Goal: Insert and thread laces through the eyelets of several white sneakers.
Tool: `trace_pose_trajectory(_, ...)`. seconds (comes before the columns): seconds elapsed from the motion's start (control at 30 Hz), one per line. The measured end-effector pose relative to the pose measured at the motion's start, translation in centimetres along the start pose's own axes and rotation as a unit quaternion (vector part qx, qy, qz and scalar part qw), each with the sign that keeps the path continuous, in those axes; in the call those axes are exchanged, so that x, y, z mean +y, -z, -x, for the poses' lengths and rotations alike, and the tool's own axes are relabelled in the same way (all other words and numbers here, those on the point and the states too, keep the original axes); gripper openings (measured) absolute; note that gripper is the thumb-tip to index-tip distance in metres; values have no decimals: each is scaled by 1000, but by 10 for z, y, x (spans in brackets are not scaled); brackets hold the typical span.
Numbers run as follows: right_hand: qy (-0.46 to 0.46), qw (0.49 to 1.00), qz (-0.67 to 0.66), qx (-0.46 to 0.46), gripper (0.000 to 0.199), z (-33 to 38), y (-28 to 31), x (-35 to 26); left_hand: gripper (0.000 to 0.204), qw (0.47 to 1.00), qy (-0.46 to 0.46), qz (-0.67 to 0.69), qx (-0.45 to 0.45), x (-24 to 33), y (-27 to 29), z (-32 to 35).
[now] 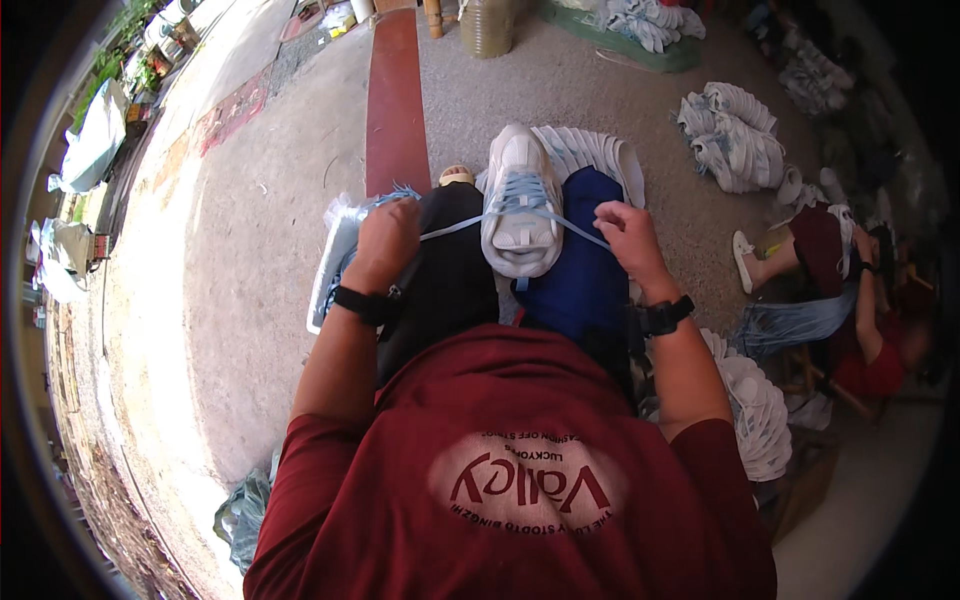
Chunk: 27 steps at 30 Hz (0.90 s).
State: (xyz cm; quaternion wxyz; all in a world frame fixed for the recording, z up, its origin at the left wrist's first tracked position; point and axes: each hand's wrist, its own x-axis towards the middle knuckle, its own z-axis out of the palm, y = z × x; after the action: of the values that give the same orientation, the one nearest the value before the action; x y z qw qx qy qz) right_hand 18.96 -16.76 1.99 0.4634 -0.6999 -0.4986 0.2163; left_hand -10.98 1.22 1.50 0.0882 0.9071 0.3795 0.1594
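Observation:
A white sneaker (519, 150) rests across my thighs, toe pointing away from me. Light blue shoelace (525, 190) is threaded through its eyelets, and the two ends stretch out to either side. To the left, my left hand (388, 240) is closed around one lace end, pulled taut. My right hand (630, 238) pinches the other end between thumb and fingers, right of the shoe. Beneath my left hand, a white tray (322, 285) with more light blue laces lies beside my leg. A blue cloth (590, 285) covers my right thigh.
Rows of white shoe pieces (600, 160) lie beyond my knees. Other piles (735, 135) sit at the right, with another stack (755, 410) by my right side. A co-worker (840, 270) sits at the far right. A plastic jug (487, 28) stands ahead.

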Motion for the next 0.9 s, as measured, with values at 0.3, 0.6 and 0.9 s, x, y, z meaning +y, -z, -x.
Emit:
trace_pose_trajectory(0.3, 109, 946, 302, 49, 10, -33, -67, -38, 13, 987, -157, -9, -39, 79, -13, -45)
trace_pose_trajectory(0.6, -117, 948, -294, -34, 14, -52, -53, -19, 13, 991, -127, -40, -6, 87, -22, -61)
trace_pose_trajectory(0.9, -95, 933, -341, -62, 7, -44, -55, -18, 9, 962, 12, 267, 48, 73, -40, -60)
